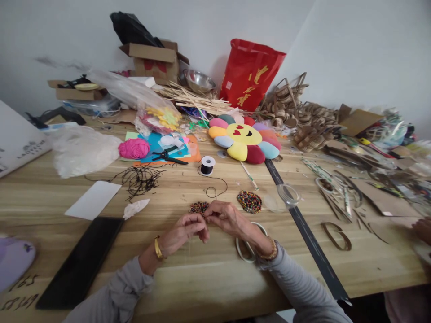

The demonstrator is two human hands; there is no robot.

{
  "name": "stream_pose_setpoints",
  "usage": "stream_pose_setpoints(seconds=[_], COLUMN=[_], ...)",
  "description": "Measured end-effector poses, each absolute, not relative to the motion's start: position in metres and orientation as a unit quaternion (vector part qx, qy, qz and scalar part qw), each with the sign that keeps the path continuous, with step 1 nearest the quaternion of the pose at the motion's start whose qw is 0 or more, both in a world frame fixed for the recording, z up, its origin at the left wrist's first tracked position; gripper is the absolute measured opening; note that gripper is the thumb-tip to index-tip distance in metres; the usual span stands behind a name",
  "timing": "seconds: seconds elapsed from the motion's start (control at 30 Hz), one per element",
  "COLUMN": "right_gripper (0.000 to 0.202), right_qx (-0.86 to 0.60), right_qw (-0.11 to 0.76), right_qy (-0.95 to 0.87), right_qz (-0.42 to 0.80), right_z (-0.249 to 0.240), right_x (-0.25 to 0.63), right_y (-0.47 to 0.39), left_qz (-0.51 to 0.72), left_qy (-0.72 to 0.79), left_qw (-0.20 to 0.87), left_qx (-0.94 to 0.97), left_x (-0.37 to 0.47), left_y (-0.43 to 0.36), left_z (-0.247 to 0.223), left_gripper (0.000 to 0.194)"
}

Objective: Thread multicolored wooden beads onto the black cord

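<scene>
My left hand (188, 228) and my right hand (225, 218) meet above the table with curled, pinched fingers. Whatever sits between the fingertips is too small to make out. Just behind them lies a pile of multicoloured beads (198, 207), partly covered by my right hand. To the right is a second heap of coloured beads (249, 202). A spool of black cord (207, 166) stands farther back, its loose end curling toward my hands. Under my right wrist is a pale ring (245, 251), partly hidden.
Left are a black tablet-like slab (81, 262), white paper (93, 200), tangled black cords (141, 179) and pliers (168, 156). A flower cushion (245, 138) lies behind; a clear round container (288, 196) and dark strip (313, 246) are right. Another person's hand (422, 229) shows at the right edge.
</scene>
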State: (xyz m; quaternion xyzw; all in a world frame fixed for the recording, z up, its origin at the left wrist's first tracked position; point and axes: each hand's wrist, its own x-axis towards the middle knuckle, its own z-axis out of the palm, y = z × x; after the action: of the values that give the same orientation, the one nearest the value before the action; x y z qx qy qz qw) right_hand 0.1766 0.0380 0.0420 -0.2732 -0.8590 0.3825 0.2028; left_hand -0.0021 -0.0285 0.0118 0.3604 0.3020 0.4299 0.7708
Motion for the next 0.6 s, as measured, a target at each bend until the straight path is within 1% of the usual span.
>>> stream_pose_setpoints(seconds=[0.13,0.23,0.37,0.43,0.6], right_gripper=[0.006,0.005,0.009,0.010,0.008], right_qx=[-0.300,-0.342,-0.384,-0.388,-0.347], right_qw=[0.225,0.232,0.245,0.249,0.256], right_qy=[-0.848,-0.817,-0.787,-0.802,-0.876], right_qz=[0.375,0.402,0.416,0.380,0.217], right_z=[0.040,0.033,0.022,0.021,0.029], right_x=[0.186,0.192,0.198,0.197,0.180], right_y=[0.039,0.039,0.041,0.046,0.082], left_qz=[0.432,0.435,0.453,0.473,0.559], left_qy=[0.317,0.329,0.359,0.376,0.432], left_qw=[0.758,0.745,0.705,0.679,0.589], left_qx=[0.371,0.384,0.410,0.417,0.393], left_x=[-0.003,-0.004,-0.004,-0.004,-0.010], left_y=[-0.028,-0.026,-0.025,-0.025,-0.021], left_z=[0.011,0.010,0.007,0.006,0.006], left_gripper=[0.023,0.023,0.022,0.020,0.020])
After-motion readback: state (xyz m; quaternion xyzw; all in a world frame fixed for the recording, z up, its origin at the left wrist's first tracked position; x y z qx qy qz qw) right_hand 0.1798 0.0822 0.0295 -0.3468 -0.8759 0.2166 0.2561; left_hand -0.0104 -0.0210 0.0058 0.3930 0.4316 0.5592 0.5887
